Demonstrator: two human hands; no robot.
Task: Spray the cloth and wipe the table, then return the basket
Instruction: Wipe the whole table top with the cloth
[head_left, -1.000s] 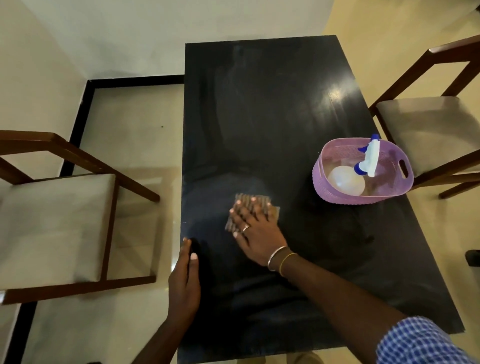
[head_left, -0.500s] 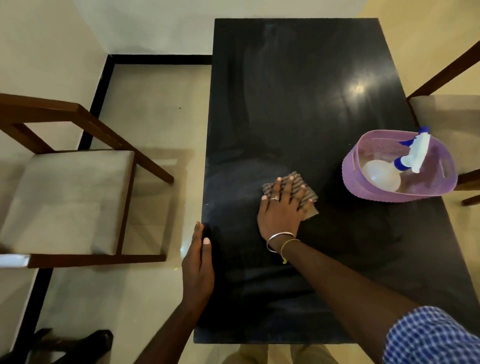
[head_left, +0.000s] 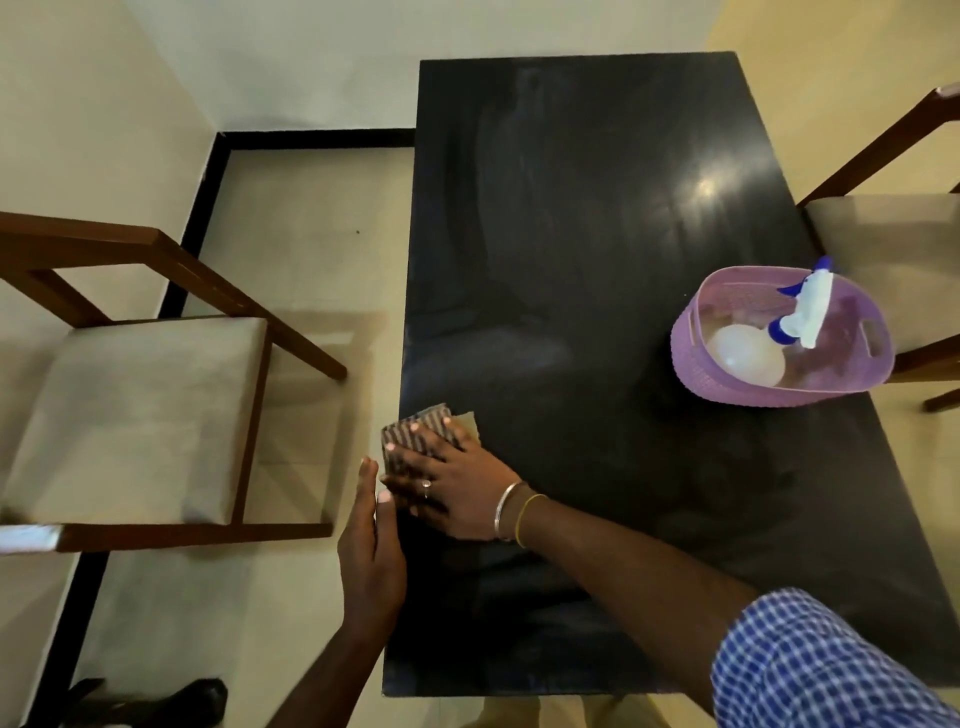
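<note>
Hands first: right hand flat, fingers spread and straight, pressing down on a brown striped folded cloth. Nothing is gripped, palm just sits on it. Ring on one finger, two thin bangles on the wrist, blue-and-white checked sleeve further up the arm.

Left hand is open too, fingers straight and together, pointing to 12 o'clock, holding nothing. It sits along the table's long edge right beside the right hand's fingertips. Can't tell whether it actually bears on the edge.

Cloth lies at roughly 8 o'clock on the glossy black rectangular table, one corner hard up against that edge, part of it under the fingers.

Purple oval plastic basket with handle slots stands at about 3 o'clock, close to the opposite long edge, well apart from the cloth. Inside it lies a clear round spray bottle on its side, blue-and-white trigger head towards 1 o'clock and poking over the rim.

Wooden chair with beige cushion at 9 o'clock off the table; a second similar chair at 3 o'clock behind the basket. Pale tiled floor with a black border strip.
</note>
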